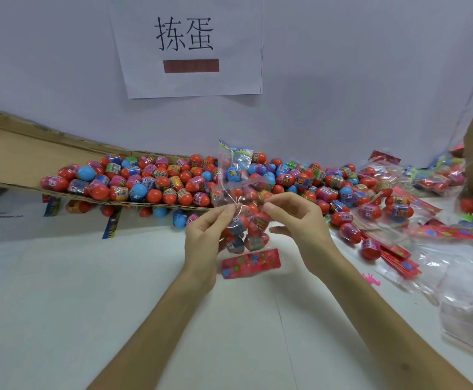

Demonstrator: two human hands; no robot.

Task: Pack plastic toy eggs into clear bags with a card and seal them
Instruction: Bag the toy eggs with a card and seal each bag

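A clear bag (pixel 245 220) hangs above the white table (pixel 88 291), held between both hands. Several toy eggs sit in its lower half, and a red printed card (pixel 250 263) shows at the bottom. My left hand (pixel 205 237) pinches the bag's neck from the left. My right hand (pixel 294 220) pinches it from the right, thumb and forefinger together. The bag's open top (pixel 235 161) sticks up above my fingers. A big heap of loose red, blue and pink eggs (pixel 150 181) lies behind the bag.
A flattened cardboard sheet (pixel 18 153) carries part of the egg heap at the left. Filled bags (pixel 432 175) lie at the far right. Red cards (pixel 398 254) and empty clear bags (pixel 469 294) lie at the right. A paper sign (pixel 187 46) hangs on the wall.
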